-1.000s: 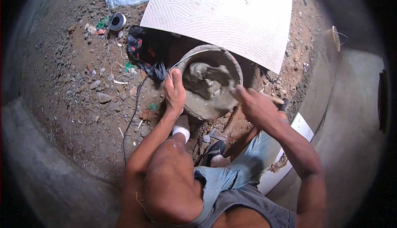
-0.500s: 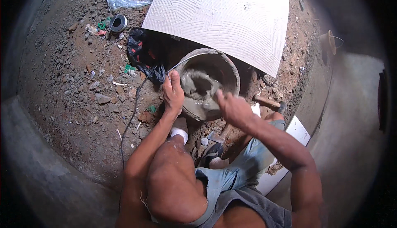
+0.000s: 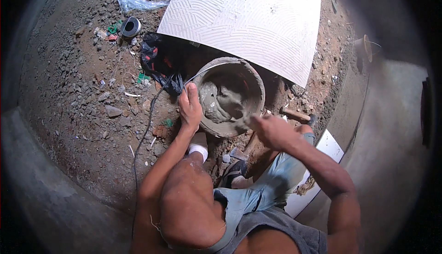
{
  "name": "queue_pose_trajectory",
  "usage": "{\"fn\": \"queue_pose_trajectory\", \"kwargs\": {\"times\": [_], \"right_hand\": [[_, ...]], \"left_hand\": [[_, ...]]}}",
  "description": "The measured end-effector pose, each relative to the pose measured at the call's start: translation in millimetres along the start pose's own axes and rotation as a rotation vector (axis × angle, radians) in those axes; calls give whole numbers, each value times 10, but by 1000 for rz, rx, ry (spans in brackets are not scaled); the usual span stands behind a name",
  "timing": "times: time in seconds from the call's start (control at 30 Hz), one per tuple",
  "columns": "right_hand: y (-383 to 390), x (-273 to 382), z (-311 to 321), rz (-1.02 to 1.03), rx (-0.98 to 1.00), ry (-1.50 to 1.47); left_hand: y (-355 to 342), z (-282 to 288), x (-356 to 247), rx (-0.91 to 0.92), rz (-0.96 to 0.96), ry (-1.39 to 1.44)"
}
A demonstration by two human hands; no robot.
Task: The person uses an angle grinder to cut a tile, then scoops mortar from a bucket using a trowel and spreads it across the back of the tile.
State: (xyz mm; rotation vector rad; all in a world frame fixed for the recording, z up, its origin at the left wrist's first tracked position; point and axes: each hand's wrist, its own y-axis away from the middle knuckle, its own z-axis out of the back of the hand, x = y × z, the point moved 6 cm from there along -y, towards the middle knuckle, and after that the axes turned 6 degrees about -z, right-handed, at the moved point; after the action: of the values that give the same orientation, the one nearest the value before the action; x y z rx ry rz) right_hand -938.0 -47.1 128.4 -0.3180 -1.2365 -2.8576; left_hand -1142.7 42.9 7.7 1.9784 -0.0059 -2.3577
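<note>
A mortar-crusted bucket [image 3: 262, 86] stands in front of me, its mouth facing up. Wet grey mortar [image 3: 212, 104] lies inside, heaped toward the left with a hollow in it. My left hand [image 3: 190, 106] grips the bucket's left side, where the thin handle [image 3: 199, 73] meets the thumb. At the right near rim is my right hand [image 3: 272, 129], its fingers curled closed and slightly blurred. Whatever it holds is hidden by the fist.
Beyond the bucket lies a large white panel [image 3: 248, 19] with combed ridges. A black plastic bag [image 3: 172, 83], wire spool [image 3: 130, 27] and dark cable [image 3: 150, 116] are leftward. A hammer [image 3: 297, 114] and an axe-like tool [image 3: 239, 153] lie near my legs. Rubble covers the ground.
My right hand has moved from over the mortar outward to the right near rim. The mortar's surface has changed shape. My left hand stays at the bucket's side.
</note>
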Motion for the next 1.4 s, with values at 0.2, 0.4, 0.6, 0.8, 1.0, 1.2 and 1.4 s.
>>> {"fn": "queue_pose_trajectory", "kwargs": {"times": [0.2,0.4,0.6,0.8,1.0,1.2,1.4], "right_hand": [[-251,-279,27,-107,-161,36],[33,-113,-219,-11,-97,14],[-207,-456,25,-81,-242,14],[-271,-98,-630,-58,-49,-370],[-135,77,-760,-4,-107,-788],[46,-56,-1019,-87,117,-1295],[141,-56,-1100,-70,91,-1306]], "left_hand": [[22,-39,14,2,19,52],[30,-12,-19,-37,-26,-4],[62,-39,-6,4,11,46],[242,-77,-70,0,61,94],[416,-233,-114,99,35,121],[443,-278,52,179,101,131],[358,-152,103,166,117,184]]}}
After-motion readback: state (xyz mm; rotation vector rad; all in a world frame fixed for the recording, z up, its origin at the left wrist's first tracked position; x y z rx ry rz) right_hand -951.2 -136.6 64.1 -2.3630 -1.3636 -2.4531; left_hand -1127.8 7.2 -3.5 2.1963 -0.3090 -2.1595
